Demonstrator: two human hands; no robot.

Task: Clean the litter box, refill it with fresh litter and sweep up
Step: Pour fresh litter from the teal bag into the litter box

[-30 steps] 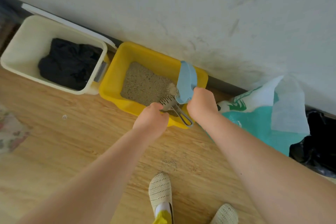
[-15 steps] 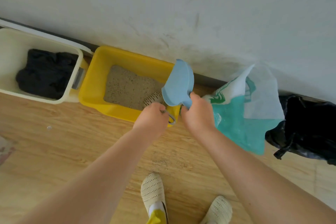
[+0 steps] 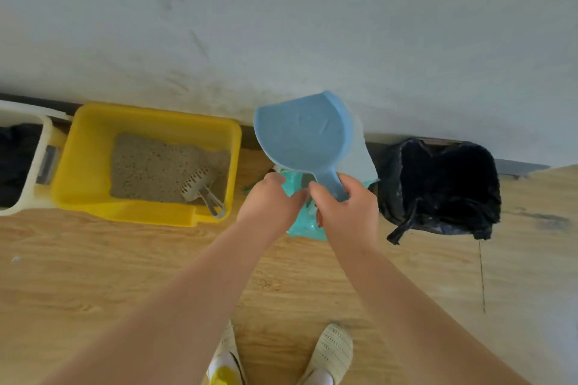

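Here, head view: my right hand (image 3: 345, 206) grips the blue dustpan (image 3: 305, 137) by its stiff handle — light, rigid plastic. My left hand (image 3: 270, 200) closes loosely on the soft teal litter bag (image 3: 300, 228). The yellow litter box (image 3: 93, 162) sits left — sieve scoop (image 3: 200, 187) inside.

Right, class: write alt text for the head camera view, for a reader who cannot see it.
A person's right hand holds up a blue dustpan by its handle, with the left hand beside it over a teal litter bag. To their left, a slotted scoop lies in a yellow litter box; a black-lined bin stands to the right.
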